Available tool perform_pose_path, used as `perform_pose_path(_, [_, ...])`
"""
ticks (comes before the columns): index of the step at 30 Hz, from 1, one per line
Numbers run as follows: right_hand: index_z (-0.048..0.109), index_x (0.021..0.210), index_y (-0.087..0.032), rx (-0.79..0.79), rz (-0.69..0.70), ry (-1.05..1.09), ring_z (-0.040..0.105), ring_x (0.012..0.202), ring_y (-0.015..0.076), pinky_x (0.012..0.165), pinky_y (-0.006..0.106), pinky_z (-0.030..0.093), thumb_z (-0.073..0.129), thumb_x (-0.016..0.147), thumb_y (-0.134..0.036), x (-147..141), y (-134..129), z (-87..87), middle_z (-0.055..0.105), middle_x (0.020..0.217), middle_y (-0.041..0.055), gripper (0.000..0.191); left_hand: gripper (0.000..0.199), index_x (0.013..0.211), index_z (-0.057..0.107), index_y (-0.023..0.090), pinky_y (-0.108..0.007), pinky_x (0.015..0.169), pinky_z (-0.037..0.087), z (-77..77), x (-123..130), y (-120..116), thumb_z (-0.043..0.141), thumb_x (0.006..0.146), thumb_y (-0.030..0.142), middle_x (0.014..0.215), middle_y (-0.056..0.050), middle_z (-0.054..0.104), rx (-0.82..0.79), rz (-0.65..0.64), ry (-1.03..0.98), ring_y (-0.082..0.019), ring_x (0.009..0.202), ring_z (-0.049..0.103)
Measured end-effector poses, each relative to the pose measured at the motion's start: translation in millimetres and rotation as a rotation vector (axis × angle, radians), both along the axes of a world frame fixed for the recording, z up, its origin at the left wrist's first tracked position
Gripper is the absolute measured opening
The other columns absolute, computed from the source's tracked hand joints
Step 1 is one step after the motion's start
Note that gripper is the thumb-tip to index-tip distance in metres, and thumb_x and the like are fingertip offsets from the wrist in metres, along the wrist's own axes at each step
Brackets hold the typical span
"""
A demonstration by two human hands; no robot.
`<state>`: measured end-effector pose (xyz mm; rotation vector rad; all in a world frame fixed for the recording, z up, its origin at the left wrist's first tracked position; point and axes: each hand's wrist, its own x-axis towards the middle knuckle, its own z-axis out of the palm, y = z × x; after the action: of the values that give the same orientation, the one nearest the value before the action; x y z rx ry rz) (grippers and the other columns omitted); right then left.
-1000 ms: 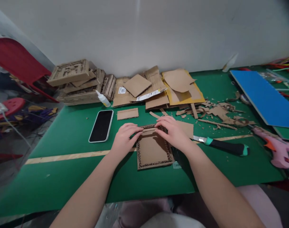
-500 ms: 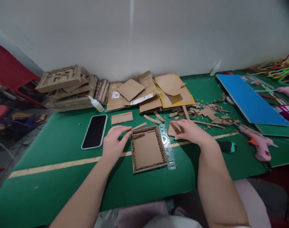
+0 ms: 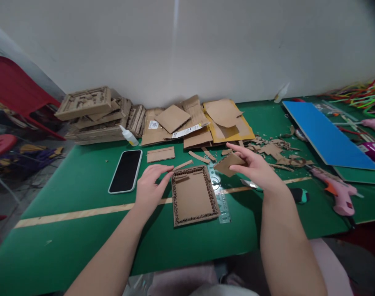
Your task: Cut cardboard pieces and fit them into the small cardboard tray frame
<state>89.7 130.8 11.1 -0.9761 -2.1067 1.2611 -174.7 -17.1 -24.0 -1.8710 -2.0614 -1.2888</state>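
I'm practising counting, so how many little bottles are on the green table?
2. One bottle is on the left, beside the cardboard stack; the other bottle is farther right, near the blue board. More could be hidden.

Cardboard frame (image 3: 197, 219) — matt, rough, corrugated; ruler (image 3: 220, 195) — glossy transparent plastic.

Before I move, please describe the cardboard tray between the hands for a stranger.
On the green table, look between the left hand and the right hand. The cardboard tray lies there, a clear ruler along its right side. Unlike the back-left cardboard stack, it shows a broad plain floor inside corrugated walls.
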Motion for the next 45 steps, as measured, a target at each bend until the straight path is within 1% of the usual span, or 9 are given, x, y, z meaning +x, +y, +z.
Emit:
perform_pose_path(2, [0.061,0.104,-0.024,-0.092,-0.009,0.187,0.061,0.081,0.016,0.07,0.031,0.052,0.066,0.07,-0.026,-3,-1,0.5,0.063,0.093,0.0032,0.035,0.012,0.091,0.066,0.022,-0.034,0.083,0.05,0.8,1,0,0.057,0.084,0.026,0.088,-0.002,0.068,0.012,-0.009,0.0,-0.017,0.088,0.061])
perform_pose_path(4, [0.063,0.085,-0.022,-0.149,-0.015,0.305,0.06,0.075,0.0148,0.067,0.03,0.052,0.071,0.065,-0.027,-6,-2,-1.5,0.063,0.085,0.002,0.022,0.012,0.091,0.066,0.022,-0.034,0.083,0.05,1.6,1,0,0.057,0.084,0.025,0.088,-0.002,0.068,0.022,-0.021,0.003,-0.017,0.088,0.061])
perform_pose_path(8, [0.06,0.074,-0.022,-0.164,0.009,0.421,0.057,0.077,0.0146,0.067,0.031,0.05,0.074,0.062,-0.027,-9,-1,-7.7,0.059,0.081,0.0004,0.019,0.012,0.09,0.066,0.022,-0.034,0.082,0.051,2.0,2,0,0.057,0.084,0.027,0.087,-0.002,0.068,0.012,-0.015,0.015,-0.017,0.087,0.062])
perform_pose_path(20, [0.037,0.081,-0.026,-0.321,0.078,0.545,0.058,0.089,0.0188,0.084,0.045,0.048,0.065,0.068,-0.037,-13,-3,-6.4,0.055,0.094,0.0023,0.033,0.011,0.088,0.066,0.023,-0.034,0.081,0.052,0.6,3,0,0.056,0.085,0.027,0.086,-0.001,0.068,0.01,-0.03,0.02,-0.017,0.086,0.062])
perform_pose_path(25, [0.026,0.078,-0.026,-0.188,0.1,0.484,0.058,0.091,0.0217,0.08,0.045,0.048,0.051,0.072,-0.049,-10,-3,-5.9,0.054,0.091,0.0048,0.034,0.01,0.089,0.066,0.023,-0.033,0.081,0.051,0.2,3,0,0.057,0.084,0.025,0.086,-0.001,0.068,0.02,-0.048,0.018,-0.017,0.086,0.062])
perform_pose_path(29, [0.024,0.077,-0.026,-0.118,0.096,0.459,0.058,0.092,0.0218,0.079,0.045,0.047,0.043,0.074,-0.046,-9,-3,-5.9,0.053,0.09,0.0054,0.028,0.011,0.089,0.066,0.023,-0.034,0.081,0.051,-0.1,3,0,0.057,0.084,0.026,0.086,-0.001,0.068,0.017,-0.047,0.011,-0.017,0.086,0.062])
perform_pose_path(34, [0.028,0.071,-0.025,-0.276,0.074,0.583,0.057,0.087,0.0215,0.079,0.044,0.047,0.057,0.066,-0.043,-11,-3,-4.0,0.052,0.082,0.003,0.035,0.011,0.09,0.066,0.021,-0.033,0.08,0.051,1.3,4,0,0.057,0.084,0.025,0.087,-0.002,0.068,0.023,-0.043,0.016,-0.017,0.086,0.062])
perform_pose_path(38, [0.043,0.068,-0.024,-0.491,0.143,0.852,0.057,0.079,0.0163,0.075,0.035,0.048,0.066,0.06,-0.026,-12,-2,-4.8,0.054,0.075,-0.0011,0.025,0.011,0.091,0.066,0.02,-0.032,0.08,0.051,1.7,4,0,0.058,0.084,0.024,0.088,-0.003,0.068,0.04,-0.042,0.017,-0.016,0.085,0.062])
perform_pose_path(45, [0.059,0.08,-0.024,-0.761,-0.087,1.046,0.046,0.051,0.0067,0.043,0.019,0.039,0.062,0.069,-0.028,-9,3,-3.3,0.053,0.063,-0.004,0.012,0.011,0.089,0.066,0.02,-0.031,0.08,0.05,-0.2,3,1,0.058,0.084,0.024,0.086,-0.002,0.068,0.027,-0.043,0.01,-0.016,0.085,0.061])
